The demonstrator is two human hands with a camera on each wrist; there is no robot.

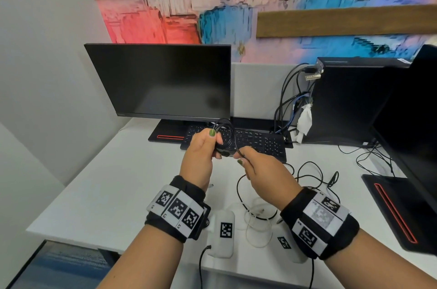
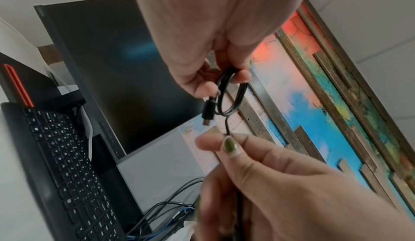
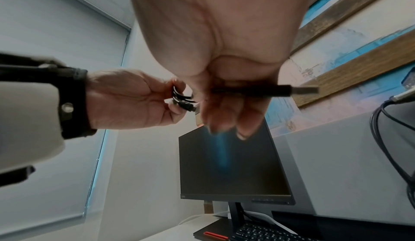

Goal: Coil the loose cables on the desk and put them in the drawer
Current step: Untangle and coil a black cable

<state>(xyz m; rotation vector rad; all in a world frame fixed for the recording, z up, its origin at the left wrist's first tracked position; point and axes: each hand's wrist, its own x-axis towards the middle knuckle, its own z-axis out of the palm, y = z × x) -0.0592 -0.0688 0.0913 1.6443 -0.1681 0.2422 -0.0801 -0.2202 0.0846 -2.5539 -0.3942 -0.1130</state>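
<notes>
We see left hand [image 1: 201,156] pinching coiled black cable [image 1: 223,133], held in air above keyboard [image 1: 255,142]. Right hand [image 1: 262,175] pinches cable's free tail. White cable [image 1: 257,229] lies loose near desk [image 1: 94,194] front edge, between wrists. Monitor [image 1: 160,80] behind at rear edge; tower's [image 1: 350,99] cable tangle at right.

Square black-and-white coded markers on both wristbands [image 1: 176,208] and on white tags [image 1: 226,229] on the desk, monitor [image 3: 233,166] bezel logo and keyboard [image 2: 67,165] key legends too small to read

Keyboard [image 1: 238,141] lies before monitor [image 1: 163,80]; computer tower [image 1: 350,102] stands right.
</notes>
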